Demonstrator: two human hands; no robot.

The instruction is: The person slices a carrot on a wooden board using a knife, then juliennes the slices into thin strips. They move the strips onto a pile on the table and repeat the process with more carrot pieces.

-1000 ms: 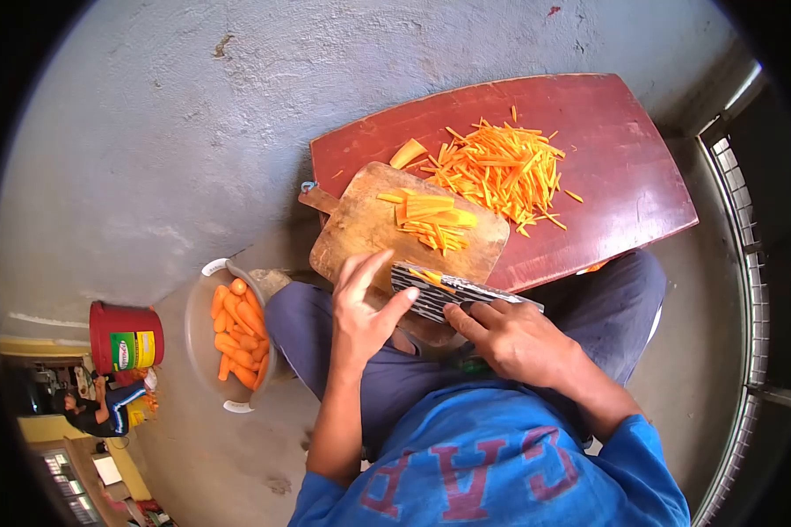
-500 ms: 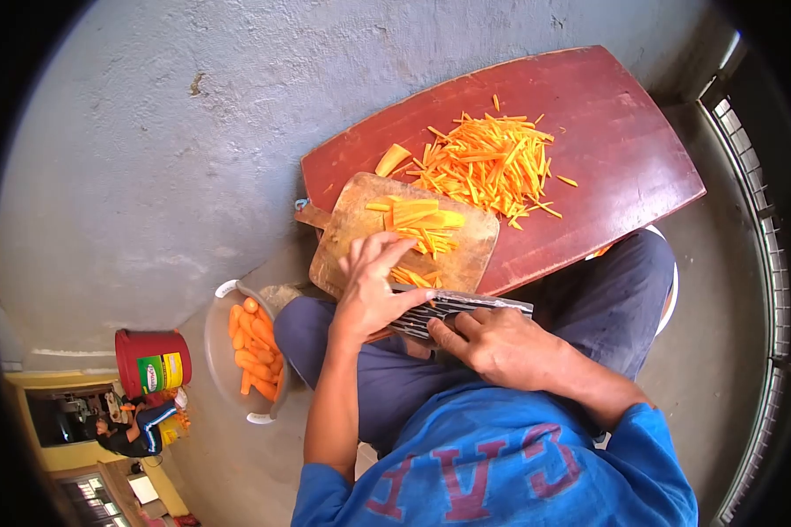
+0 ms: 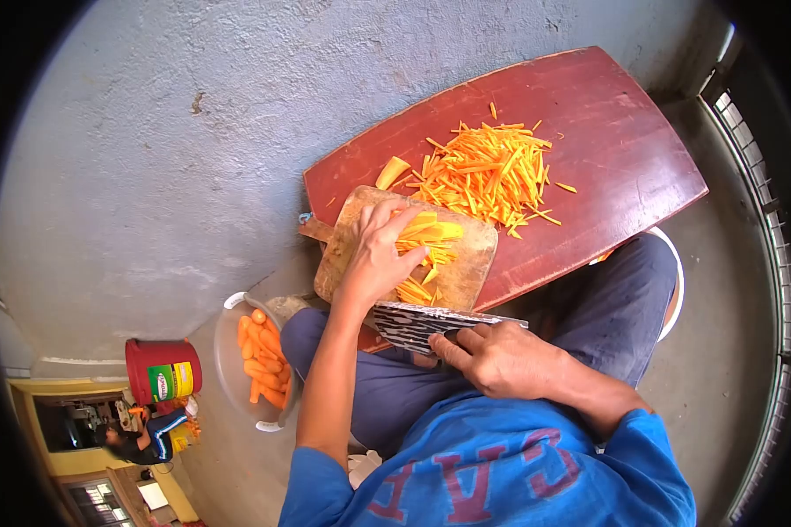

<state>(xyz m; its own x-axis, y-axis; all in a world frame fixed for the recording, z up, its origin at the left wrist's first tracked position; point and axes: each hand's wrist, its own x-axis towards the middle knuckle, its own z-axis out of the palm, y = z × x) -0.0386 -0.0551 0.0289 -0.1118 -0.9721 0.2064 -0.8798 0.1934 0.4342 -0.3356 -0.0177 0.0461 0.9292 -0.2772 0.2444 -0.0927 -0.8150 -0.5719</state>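
My left hand (image 3: 380,255) rests over carrot slices (image 3: 431,230) on the wooden cutting board (image 3: 472,275), its fingers curled around their left side. Below it, my right hand (image 3: 497,356) grips a wide knife (image 3: 410,326) with a black-and-white patterned blade, held at the board's lower edge. Some thin carrot sticks (image 3: 416,291) lie on the board between blade and left hand. Beyond the board, a large pile of carrot sticks (image 3: 488,171) and one thick carrot piece (image 3: 392,172) sit on the red table (image 3: 606,114).
At the lower left a clear tub (image 3: 228,369) holds whole carrots (image 3: 264,356). A red bucket (image 3: 141,369) stands farther left, near another person (image 3: 141,442). A textured wall (image 3: 167,176) runs behind the table. A white rim (image 3: 674,281) shows beside my right knee.
My left hand has moved up and right from near the blade onto the carrot slices. The knife has shifted slightly down and left in my right hand.
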